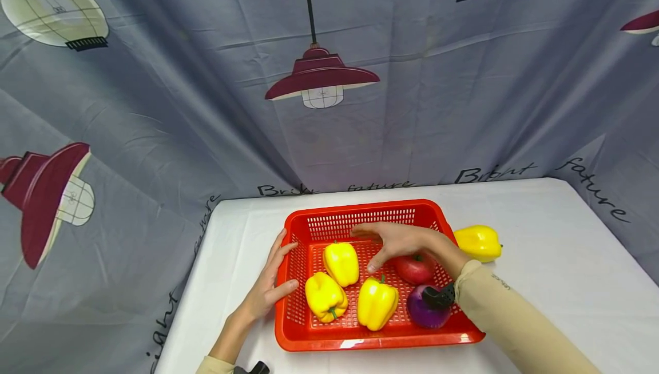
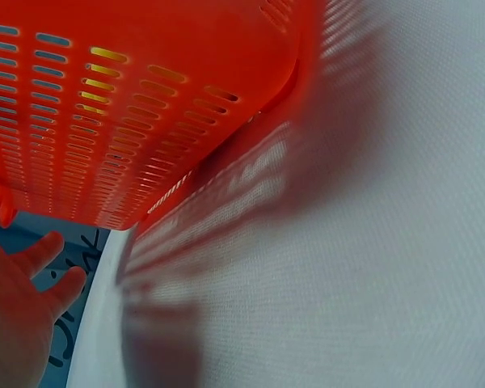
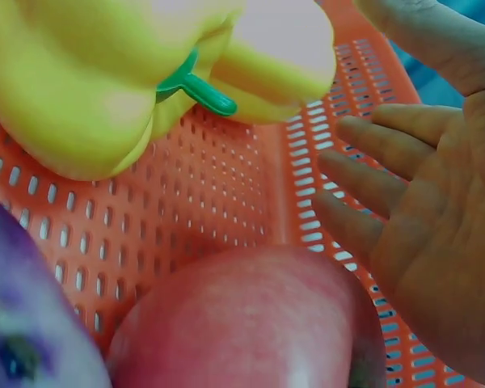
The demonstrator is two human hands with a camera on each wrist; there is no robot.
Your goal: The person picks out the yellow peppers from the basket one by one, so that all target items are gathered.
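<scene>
A red plastic basket point(image 1: 360, 344) stands on the white table. Inside are three yellow bell peppers: a back one point(image 1: 342, 263), a left one point(image 1: 326, 297) and a front one point(image 1: 378, 303). On its right side lie a red apple-like fruit point(image 1: 415, 269) and a round purple vegetable point(image 1: 427, 309), partly covered by the wrist camera. My left hand point(image 1: 265, 288) rests at the basket's left rim, fingers spread. My right hand point(image 1: 399, 239) hovers over the basket between the back pepper and the red fruit; its fingers point(image 3: 364, 153) are extended with nothing held, as the right wrist view confirms.
Another yellow bell pepper point(image 1: 479, 243) lies on the table, just outside the basket's right side. The white table point(image 1: 556, 259) reaches back to a grey curtain point(image 1: 422, 122) printed with lamps, which hangs behind and beside it.
</scene>
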